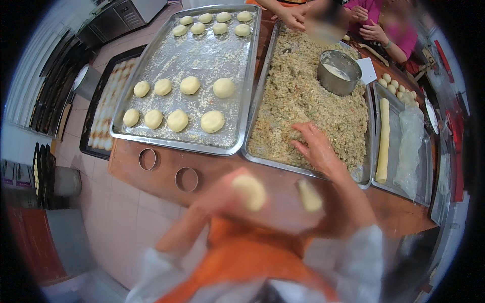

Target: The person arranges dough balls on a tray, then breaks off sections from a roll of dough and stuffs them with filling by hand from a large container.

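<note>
My left hand (pixel 222 193), blurred, holds a pale flattened dough round (pixel 248 193) above the brown table's front edge. My right hand (pixel 316 146) reaches over the crumbly grain filling (pixel 283 81) in a large steel tray (pixel 248 150), its fingers apart and curved at the mixture. A small blurred dough piece (pixel 309 197) lies on the table (pixel 136 179) below that hand. To the left, rows of dough rounds (pixel 177 120) sit on another steel tray (pixel 202 150). Two metal rings (pixel 187 179) lie on the table in front of it. A steel container (pixel 337 81) stands in the filling.
A tray (pixel 406 189) at the right holds a long dough roll (pixel 382 141), a plastic bag and several dough balls. A dark baking tray (pixel 93 154) of flat items is at the left. Two co-workers' hands (pixel 295 17) show at the back. A tiled floor (pixel 101 202) lies left.
</note>
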Motion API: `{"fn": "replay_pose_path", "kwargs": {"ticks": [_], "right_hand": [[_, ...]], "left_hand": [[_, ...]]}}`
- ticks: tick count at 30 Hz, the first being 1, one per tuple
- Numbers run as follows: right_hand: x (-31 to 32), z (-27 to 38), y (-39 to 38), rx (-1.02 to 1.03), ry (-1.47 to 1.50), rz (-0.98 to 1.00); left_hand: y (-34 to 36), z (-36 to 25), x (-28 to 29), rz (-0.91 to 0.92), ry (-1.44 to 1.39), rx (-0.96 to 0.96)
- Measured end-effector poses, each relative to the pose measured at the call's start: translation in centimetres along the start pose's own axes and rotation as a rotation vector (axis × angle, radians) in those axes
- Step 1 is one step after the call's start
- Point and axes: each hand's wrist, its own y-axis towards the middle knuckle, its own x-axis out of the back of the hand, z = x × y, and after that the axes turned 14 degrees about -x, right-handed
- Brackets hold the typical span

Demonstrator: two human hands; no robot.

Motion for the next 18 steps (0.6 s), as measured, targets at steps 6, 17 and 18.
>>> {"fn": "replay_pose_path", "kwargs": {"ticks": [6,17,18], "right_hand": [[-1.2,1.1,0.4,-0.033,-0.120,-0.076],[-0.8,-1.3,2.8,-0.237,0.190,-0.208],[0.0,-1.0,2.6,-0.263,0.321,-0.196]], "left_hand": [[2.9,0.6,-2.6,-0.194,-0.368,-0.026],[3.7,1.7,-3.1,-0.216,-0.486,-0.018],[4.0,1.7,-3.2,-0.218,-0.534,-0.015]]}}
